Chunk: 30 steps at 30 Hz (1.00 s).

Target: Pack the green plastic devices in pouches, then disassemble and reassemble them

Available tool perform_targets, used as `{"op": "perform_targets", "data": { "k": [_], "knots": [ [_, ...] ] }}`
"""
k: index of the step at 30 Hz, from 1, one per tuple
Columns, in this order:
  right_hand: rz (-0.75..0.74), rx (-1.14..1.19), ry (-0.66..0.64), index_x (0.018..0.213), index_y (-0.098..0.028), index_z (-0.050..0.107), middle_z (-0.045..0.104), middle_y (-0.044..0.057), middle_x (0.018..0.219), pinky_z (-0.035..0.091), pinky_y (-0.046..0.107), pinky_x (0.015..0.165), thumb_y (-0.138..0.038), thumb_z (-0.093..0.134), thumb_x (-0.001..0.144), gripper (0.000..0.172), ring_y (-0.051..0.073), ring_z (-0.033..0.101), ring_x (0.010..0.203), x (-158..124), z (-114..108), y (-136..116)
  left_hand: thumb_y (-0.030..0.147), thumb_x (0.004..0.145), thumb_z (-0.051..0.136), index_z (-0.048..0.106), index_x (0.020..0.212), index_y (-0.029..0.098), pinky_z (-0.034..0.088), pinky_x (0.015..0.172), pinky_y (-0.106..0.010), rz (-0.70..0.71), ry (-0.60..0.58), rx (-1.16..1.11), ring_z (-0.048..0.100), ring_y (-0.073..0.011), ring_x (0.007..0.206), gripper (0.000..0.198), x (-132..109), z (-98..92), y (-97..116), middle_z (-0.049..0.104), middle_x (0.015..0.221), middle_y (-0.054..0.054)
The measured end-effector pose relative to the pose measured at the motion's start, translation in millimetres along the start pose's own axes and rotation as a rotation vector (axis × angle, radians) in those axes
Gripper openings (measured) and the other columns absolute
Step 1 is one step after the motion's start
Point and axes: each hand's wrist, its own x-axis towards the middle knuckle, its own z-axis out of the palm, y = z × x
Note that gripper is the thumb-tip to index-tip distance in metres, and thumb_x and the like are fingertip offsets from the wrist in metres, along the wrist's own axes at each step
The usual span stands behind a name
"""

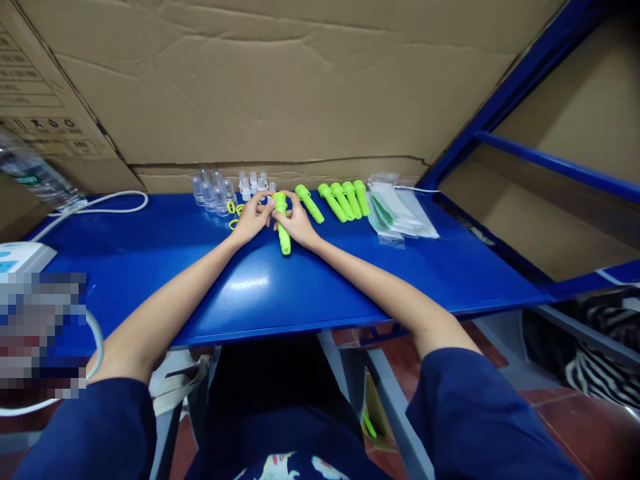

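A lime-green toy flashlight (284, 238) is held over the blue table, its wider head away from me and its narrow end toward me. My right hand (300, 225) is closed around its upper part, thumb across the body. My left hand (251, 220) is closed at the head from the other side, fingertips and thumb against it. Yellow rings (233, 225) lie beside my left hand, partly hidden by it. Just beyond my hands stand several small clear-and-white caps (253, 183). To the right of my right hand lies a single green flashlight (310, 204).
Several clear plastic cups (215, 193) stand at the back left. More green flashlights (344, 201) lie in a row at right, beside plastic bags (400, 212). A white power strip (25, 259) and cable are on the left. Cardboard (280, 87) walls the back; a blue frame (550, 163) borders the right.
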Motion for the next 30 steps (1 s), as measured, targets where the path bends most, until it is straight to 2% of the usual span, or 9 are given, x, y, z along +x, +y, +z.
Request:
{"op": "perform_targets", "data": {
  "k": [4,9,16,23,30],
  "knots": [
    [0.004,0.008,0.016,0.136,-0.021,0.027,0.062,-0.006,0.063,0.061,0.035,0.061,-0.065,0.066,0.086,0.077,0.021,0.070,0.058,-0.9,0.9,-0.8,0.068,0.084,0.068,0.055,0.123,0.022,0.031,0.040,-0.022,-0.036,-0.059,-0.067,0.044,-0.0100,0.037,0.062,3.1,0.8,-3.5,0.053,0.050,0.007],
    [0.006,0.009,0.014,0.129,-0.025,0.031,0.061,-0.007,0.064,0.062,0.036,0.063,-0.068,0.067,0.084,0.072,0.021,0.071,0.059,-1.4,0.9,-2.6,0.073,0.080,0.070,0.053,0.116,0.025,0.028,0.039,-0.022,-0.022,-0.034,-0.075,0.044,-0.0102,0.036,0.063,4.4,0.4,-5.6,0.052,0.051,0.007],
    [0.007,0.031,0.006,0.125,-0.024,0.030,0.062,-0.006,0.064,0.059,0.032,0.060,-0.071,0.068,0.081,0.074,0.018,0.068,0.057,-2.9,0.7,-6.6,0.063,0.082,0.072,0.052,0.111,0.025,0.028,0.039,-0.020,-0.027,0.001,-0.082,0.042,-0.0088,0.034,0.052,1.6,0.5,-0.6,0.052,0.049,0.009],
    [-0.002,0.025,-0.007,0.123,-0.025,0.029,0.061,-0.007,0.064,0.059,0.033,0.060,-0.068,0.067,0.083,0.070,0.018,0.067,0.056,-3.5,0.3,-6.9,0.064,0.083,0.072,0.051,0.109,0.024,0.028,0.039,-0.021,-0.034,0.035,-0.060,0.042,-0.0091,0.034,0.052,1.4,1.4,0.3,0.052,0.048,0.009],
    [-0.015,0.043,0.004,0.121,-0.025,0.029,0.060,-0.008,0.063,0.057,0.032,0.058,-0.065,0.068,0.084,0.067,0.017,0.066,0.056,-4.8,1.2,-8.5,0.052,0.086,0.073,0.050,0.108,0.025,0.029,0.039,-0.020,-0.019,0.025,-0.070,0.042,-0.0078,0.035,0.041,-0.2,-1.2,2.9,0.054,0.050,0.009]
  ]
}}
